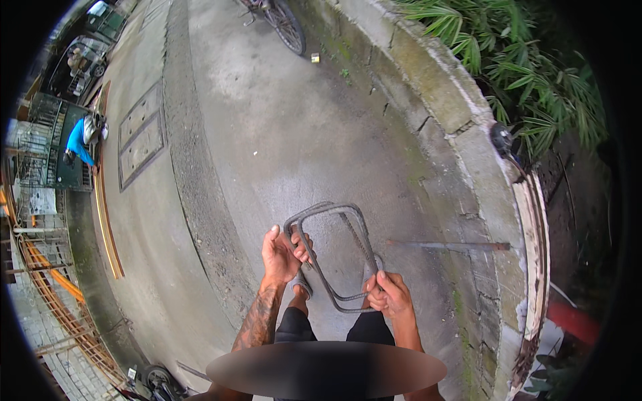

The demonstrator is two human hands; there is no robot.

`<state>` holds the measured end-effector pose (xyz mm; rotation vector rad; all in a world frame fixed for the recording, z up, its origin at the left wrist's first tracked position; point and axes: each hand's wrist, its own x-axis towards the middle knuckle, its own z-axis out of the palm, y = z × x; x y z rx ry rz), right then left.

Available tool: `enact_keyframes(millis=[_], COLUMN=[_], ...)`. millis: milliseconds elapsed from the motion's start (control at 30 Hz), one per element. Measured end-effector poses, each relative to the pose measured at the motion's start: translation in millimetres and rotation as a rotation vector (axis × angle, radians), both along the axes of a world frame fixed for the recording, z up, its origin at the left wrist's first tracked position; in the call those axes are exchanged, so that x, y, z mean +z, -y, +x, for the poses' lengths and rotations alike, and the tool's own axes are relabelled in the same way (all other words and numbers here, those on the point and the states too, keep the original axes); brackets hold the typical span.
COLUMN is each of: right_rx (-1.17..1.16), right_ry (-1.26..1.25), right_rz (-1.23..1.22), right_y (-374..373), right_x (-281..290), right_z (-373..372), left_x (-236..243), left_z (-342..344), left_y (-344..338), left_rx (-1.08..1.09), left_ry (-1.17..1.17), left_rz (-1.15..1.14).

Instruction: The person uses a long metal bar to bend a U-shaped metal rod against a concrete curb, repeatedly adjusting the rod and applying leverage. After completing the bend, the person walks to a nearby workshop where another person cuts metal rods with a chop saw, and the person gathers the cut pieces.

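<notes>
In front of my legs, at the middle of the head view, I hold a pair of rebar stirrups (pixel 356 239), grey steel bars bent into rounded rectangles. They overlap, slightly offset from each other, and hang tilted above the concrete. My left hand (pixel 283 255) has its fingers curled around the bars at the upper left corner, with the thumb pointing up and away. At the lower right, my right hand (pixel 389 294) pinches the bars between thumb and fingers. How many bars pass through my right hand is partly hidden.
A low mossy wall (pixel 428 117) curves along the right, with a metal rod (pixel 455 246) sticking out from it. A bicycle (pixel 287 28) stands ahead. Far left, a person in blue (pixel 80 139) bends near long bars (pixel 105 224). A motorcycle (pixel 160 381) is at lower left.
</notes>
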<state>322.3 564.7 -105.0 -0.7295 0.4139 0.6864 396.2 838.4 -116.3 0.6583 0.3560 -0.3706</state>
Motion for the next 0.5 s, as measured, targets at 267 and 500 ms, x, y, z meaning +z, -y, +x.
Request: enact_keyframes(millis=[267,500], right_rx=[0.053,-0.386], right_ry=[0.114,0.909], right_rz=[-0.267,-1.447], right_y=[6.4,-23.5], right_x=[167.8,184.7], right_z=[21.6,-1.5], left_x=[162.0,201.7], left_z=[18.8,30.6], left_y=[39.0,31.4], left_rx=[-0.095,-0.141], left_ry=[0.171,0.023], left_rz=[0.266,0.062])
